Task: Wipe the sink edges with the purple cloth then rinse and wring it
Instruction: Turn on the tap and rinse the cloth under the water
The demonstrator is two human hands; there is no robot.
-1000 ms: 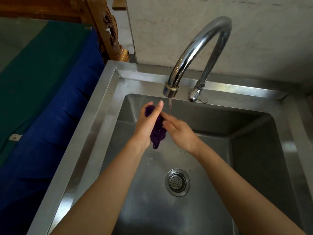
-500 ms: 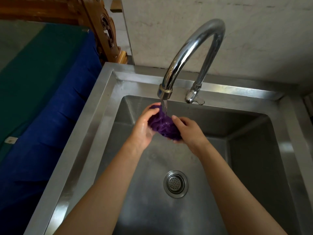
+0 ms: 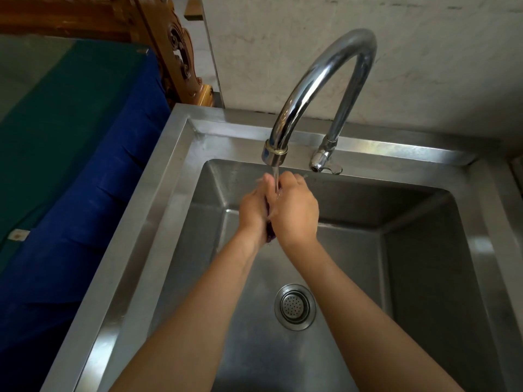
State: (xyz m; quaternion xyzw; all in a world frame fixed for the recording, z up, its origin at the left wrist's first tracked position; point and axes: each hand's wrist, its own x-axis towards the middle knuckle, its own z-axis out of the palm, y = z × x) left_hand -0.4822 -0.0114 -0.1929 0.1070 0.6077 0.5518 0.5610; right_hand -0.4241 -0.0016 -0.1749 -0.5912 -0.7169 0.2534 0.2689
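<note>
My left hand (image 3: 252,210) and my right hand (image 3: 294,212) press together under the chrome tap's spout (image 3: 274,154), above the back of the steel sink (image 3: 135,250). The purple cloth (image 3: 270,236) is squeezed between my palms. Only a small dark purple end shows below the hands; the rest is hidden. A thin stream of water (image 3: 275,179) falls from the spout onto my fingers.
The tap's lever (image 3: 325,164) sits on the back rim, right of the spout. A round drain strainer (image 3: 295,306) lies in the basin floor below my forearms. Left of the sink is a blue and green cloth-covered surface (image 3: 70,165), with carved wooden furniture (image 3: 175,52) behind it.
Half a second ago the cloth was a bunched ball held open between my fingers under the water. Now my palms have closed together over it, hiding most of it.
</note>
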